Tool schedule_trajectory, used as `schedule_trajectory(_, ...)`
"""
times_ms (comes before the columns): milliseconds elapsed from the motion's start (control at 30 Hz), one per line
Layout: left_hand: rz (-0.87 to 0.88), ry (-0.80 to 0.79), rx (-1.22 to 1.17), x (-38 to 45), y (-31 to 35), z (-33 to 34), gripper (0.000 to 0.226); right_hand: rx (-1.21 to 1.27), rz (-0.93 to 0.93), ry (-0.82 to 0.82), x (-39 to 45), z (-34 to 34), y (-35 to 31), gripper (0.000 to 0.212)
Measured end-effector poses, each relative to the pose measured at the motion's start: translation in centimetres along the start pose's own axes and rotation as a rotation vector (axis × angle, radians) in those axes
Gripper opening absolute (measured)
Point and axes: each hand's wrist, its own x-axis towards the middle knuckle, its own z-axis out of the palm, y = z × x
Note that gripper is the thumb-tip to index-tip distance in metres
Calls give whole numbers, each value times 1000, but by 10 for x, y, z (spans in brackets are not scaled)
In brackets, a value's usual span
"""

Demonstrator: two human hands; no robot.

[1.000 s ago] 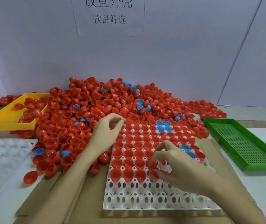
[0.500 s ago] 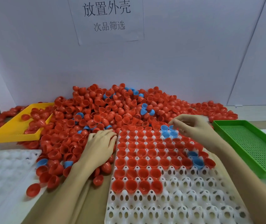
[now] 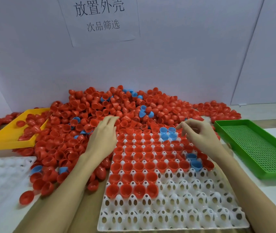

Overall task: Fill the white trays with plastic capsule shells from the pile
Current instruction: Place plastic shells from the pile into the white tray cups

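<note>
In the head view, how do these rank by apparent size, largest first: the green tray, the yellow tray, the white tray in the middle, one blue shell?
1. White tray, though it is nearest to the camera.
2. Green tray.
3. Yellow tray, partly covered by red shells and farther away, so its rank against the green one is unsure.
4. Blue shell.

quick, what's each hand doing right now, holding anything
Left hand: open, fingers extended onto the pile, holding nothing.
Right hand: fingers curled; whether it holds a shell cannot be told.

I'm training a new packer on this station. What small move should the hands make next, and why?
Probably the left hand, fingers spread on the pile, should pick up a red shell there. The white tray has bare near rows, and the right hand seems to hold nothing.
</note>
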Motion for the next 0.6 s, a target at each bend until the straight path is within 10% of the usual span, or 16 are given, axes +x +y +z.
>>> schedule_trajectory(200,83,-303,166,41,-26,15,57,5,-15,3,-1,1,3,24)
schedule_trajectory(600,-31,78,-522,-7,12,-15,28,69,-31,-149,-6,-5,-23,18)
